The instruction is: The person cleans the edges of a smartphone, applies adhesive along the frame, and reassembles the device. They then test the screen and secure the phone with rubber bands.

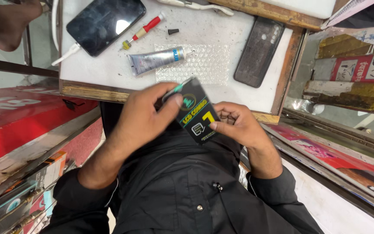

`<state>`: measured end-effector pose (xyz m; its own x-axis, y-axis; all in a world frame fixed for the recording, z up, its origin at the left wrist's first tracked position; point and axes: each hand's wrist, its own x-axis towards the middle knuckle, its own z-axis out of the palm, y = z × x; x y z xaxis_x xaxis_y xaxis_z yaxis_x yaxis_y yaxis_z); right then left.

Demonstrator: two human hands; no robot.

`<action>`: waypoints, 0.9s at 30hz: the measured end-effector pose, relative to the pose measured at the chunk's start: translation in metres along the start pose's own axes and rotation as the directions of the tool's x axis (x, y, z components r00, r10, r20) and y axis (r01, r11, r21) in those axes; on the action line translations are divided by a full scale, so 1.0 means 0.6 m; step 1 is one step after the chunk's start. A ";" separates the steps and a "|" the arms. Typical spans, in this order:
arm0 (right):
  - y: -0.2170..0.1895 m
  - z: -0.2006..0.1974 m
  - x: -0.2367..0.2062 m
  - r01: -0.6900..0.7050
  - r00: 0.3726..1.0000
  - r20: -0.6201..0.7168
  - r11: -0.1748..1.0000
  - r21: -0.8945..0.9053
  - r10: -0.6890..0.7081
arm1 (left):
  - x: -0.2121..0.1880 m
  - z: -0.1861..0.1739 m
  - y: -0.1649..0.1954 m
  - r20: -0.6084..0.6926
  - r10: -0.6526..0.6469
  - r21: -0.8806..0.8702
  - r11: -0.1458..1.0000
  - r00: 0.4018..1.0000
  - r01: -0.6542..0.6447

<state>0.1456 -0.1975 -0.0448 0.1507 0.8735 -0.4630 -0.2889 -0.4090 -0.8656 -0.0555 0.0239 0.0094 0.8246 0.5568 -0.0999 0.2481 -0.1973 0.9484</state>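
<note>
Black with yellow and green print, a flat rectangular cardboard package [197, 113] is gripped by both hands above the near edge of the white worktop [109, 69], over the person's black shirt. Left hand [146, 117] closes around its upper left side, thumb pressed on the face; right hand [236, 123] pinches its lower right corner. Behind lie a silver glue tube [154, 60] on clear bubble wrap [204, 65], a red-handled screwdriver [146, 29], a charging black smartphone [105, 24] and a dark phone back cover [259, 51].
</note>
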 end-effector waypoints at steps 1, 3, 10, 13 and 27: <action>-0.004 0.004 0.005 0.031 0.999 -0.030 0.999 0.041 -0.030 | 0.014 -0.007 0.000 -0.043 0.003 0.054 0.999 0.999 0.000; -0.015 0.008 0.014 0.096 0.992 -0.095 0.988 0.122 -0.084 | 0.040 -0.021 -0.005 -0.127 0.015 0.160 0.987 0.992 0.006; -0.041 0.001 0.045 0.171 0.931 -0.356 0.956 0.238 -0.078 | 0.086 -0.013 -0.040 -0.064 0.276 0.770 0.625 0.959 -0.129; -0.041 0.002 0.075 0.174 0.919 -0.384 0.966 0.190 -0.090 | 0.075 -0.019 -0.038 -0.187 0.259 0.679 0.731 0.948 -0.066; -0.115 0.058 0.029 0.141 0.850 -0.360 0.825 -0.547 -0.384 | 0.010 0.022 0.053 -0.083 0.254 -0.013 0.967 0.964 -0.256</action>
<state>0.1351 -0.1451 0.0135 0.5795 0.8047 -0.1294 0.3004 -0.3585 -0.8839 -0.0359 0.0104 0.0349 0.8157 0.5530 0.1697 0.0222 -0.3232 0.9461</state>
